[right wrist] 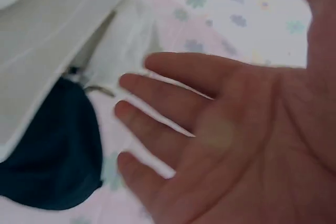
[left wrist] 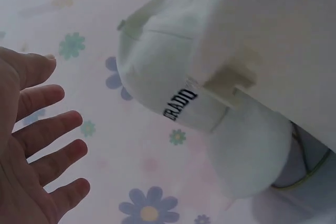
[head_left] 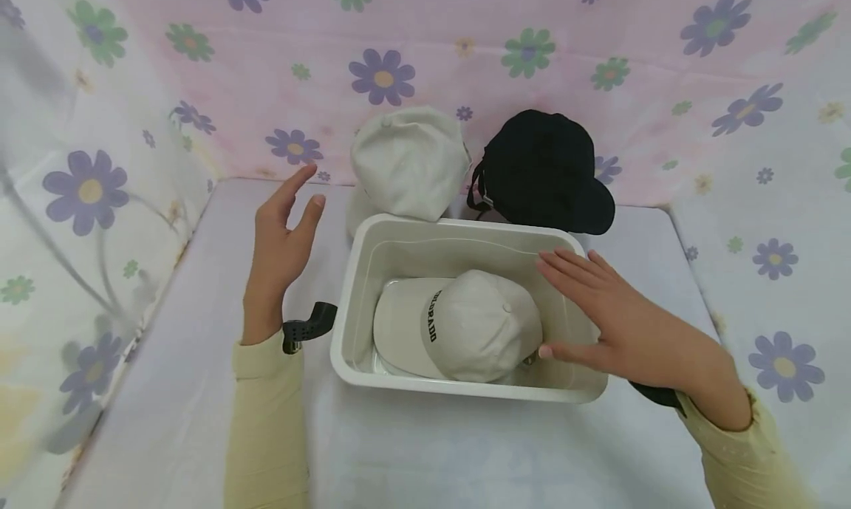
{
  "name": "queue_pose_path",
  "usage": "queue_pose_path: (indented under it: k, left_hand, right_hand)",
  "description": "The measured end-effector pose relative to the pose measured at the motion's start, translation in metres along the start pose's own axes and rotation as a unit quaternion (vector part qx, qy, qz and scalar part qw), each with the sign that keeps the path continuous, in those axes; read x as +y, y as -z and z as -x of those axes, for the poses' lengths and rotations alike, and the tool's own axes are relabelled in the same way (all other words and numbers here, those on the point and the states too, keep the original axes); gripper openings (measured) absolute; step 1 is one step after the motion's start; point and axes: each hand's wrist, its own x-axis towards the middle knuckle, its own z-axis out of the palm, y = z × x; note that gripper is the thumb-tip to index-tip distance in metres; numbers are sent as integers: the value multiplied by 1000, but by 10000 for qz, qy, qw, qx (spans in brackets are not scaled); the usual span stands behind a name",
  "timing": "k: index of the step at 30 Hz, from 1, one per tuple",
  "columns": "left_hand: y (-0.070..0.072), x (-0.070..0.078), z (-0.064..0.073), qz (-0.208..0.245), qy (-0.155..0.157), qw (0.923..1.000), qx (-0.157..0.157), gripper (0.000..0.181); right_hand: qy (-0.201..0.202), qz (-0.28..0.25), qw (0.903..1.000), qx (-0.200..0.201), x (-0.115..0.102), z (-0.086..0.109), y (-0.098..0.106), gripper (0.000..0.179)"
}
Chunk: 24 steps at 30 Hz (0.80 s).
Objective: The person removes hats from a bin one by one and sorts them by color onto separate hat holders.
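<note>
A cream cap (head_left: 482, 328) with dark lettering lies inside the pale plastic tub (head_left: 592, 380), its brim toward the left. My right hand (head_left: 612, 317) is over the tub's right end, fingers extended, with the thumb tip near the cap's back edge; the hand holds nothing. Left of the tub, my left hand (head_left: 282, 236) is raised with its fingers spread and nothing in it. Behind the tub stand a second cream cap (head_left: 408, 162) and a black cap (head_left: 541, 169). In the left wrist view the rear cream cap (left wrist: 157, 61) also shows dark lettering.
A white cloth-covered table (head_left: 425, 450) lies under the tub. Flower-printed fabric walls (head_left: 425, 21) enclose the back and both sides. The two rear caps sit close against the tub's far rim. A black wrist camera mount (head_left: 309, 326) extends from the left wrist toward the tub.
</note>
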Motion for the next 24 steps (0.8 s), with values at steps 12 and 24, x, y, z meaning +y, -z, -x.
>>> queue_pose_path:
  k: [12,24]
  left_hand:
    - [-9,-55,3,973,1636,9805,-488,49]
    - [-30,-85,-3,2569,3710,8904,-588,58]
  right_hand:
    - [-46,-1891,9808,480,14,-127,40,56]
    - [-935,-4336,8902,1042,34,-216,27,51]
